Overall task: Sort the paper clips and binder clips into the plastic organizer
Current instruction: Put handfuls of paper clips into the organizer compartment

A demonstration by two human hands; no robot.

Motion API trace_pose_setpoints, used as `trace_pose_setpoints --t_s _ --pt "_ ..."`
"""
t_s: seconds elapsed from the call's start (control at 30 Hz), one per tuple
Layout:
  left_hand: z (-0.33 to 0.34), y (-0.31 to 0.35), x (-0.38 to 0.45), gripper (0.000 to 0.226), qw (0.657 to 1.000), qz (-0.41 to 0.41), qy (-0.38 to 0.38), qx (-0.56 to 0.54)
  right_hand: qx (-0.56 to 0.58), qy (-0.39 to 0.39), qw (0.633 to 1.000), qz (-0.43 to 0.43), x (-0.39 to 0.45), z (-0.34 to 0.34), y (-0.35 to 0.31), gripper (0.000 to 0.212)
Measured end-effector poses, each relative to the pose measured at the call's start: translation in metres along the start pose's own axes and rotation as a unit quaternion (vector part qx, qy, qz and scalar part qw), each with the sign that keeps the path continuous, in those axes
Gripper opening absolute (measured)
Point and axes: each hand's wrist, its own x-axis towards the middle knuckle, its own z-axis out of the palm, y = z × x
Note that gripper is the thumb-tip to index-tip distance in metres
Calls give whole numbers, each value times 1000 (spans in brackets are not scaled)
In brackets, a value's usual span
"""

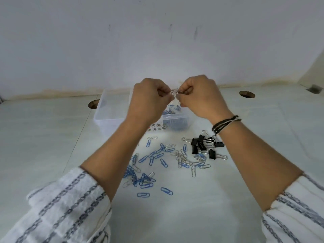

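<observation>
**Untangling silver clips above organizer**

Left hand (pixel 150 99) and right hand (pixel 199 97) both raised, fingertips pinching linked silver paper clips (pixel 174 91) btwn them. Plastic organizer (pixel 112 109) directly below fingers, some blue clips inside already. Advice: twist apart gently, keep over the tray so drops land inside. Binder clips (pixel 204 145) below right wrist, untouched.

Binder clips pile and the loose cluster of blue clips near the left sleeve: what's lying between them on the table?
Head view: between the black binder clips and the blue cluster lie scattered blue and silver paper clips on the white table.
</observation>
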Motion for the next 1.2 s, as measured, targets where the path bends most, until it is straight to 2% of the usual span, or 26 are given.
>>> trace_pose_setpoints --t_s 0.1,0.17,0.23,0.27,0.3,0.33,0.37,0.4,0.47,0.5,0.57,0.63,0.73,0.83,0.9,0.97,1.03,1.1,1.2 --pt "20 -10 -2 30 998 12 -36 55 -115 -23 992 -37 3 14 11 17" --pt "17 -9 -2 15 995 31 -43 84 -136 0 989 -55 5 7 9 23" --pt "2 1 -4 27 991 54 -51 114 -132 3 988 -74 2 -10 -4 27" --pt "-7 9 -5 26 984 67 -83 145 -136 -38 987 -79 -2 -18 -12 28" --pt "-14 16 -8 23 968 83 -137 191 -146 -112 980 -79 -7 -25 -20 27" --pt "-20 21 -12 27 940 88 -214 250 -174 -206 960 -75 -13 -29 -27 24" --pt "-22 24 -17 40 903 80 -290 306 -218 -295 927 -77 -19 -27 -31 19" --pt "-22 25 -24 56 857 57 -366 358 -262 -365 890 -80 -25 -21 -34 23" --pt "-17 20 -34 87 778 9 -467 420 -315 -445 835 -72 -35 -3 -34 55" --pt "-14 15 -37 99 762 -6 -490 424 -319 -463 824 -64 -39 6 -33 68" --pt "-10 6 -37 111 767 -25 -495 408 -322 -477 815 -76 -43 21 -28 84" --pt "-9 -3 -31 101 780 -18 -483 399 -326 -475 813 -87 -43 28 -26 82" --pt "-5 -14 -23 60 792 6 -460 400 -281 -473 829 -97 -42 31 -23 50" --pt "-5 -21 -18 35 809 13 -434 396 -241 -434 860 -117 -40 34 -24 29" --pt "-11 -21 -16 39 814 -6 -441 377 -241 -413 869 -124 -38 32 -24 39" --pt "-15 -20 -15 46 811 -16 -455 368 -240 -425 865 -111 -39 28 -24 54" --pt "-12 -19 -17 41 814 -3 -445 373 -225 -447 860 -97 -44 30 -26 61" --pt "-9 -20 -18 41 822 8 -437 364 -193 -438 874 -86 -46 39 -25 56" --pt "-9 -25 -16 18 838 -33 -443 318 -178 -423 885 -83 -43 48 -22 33"
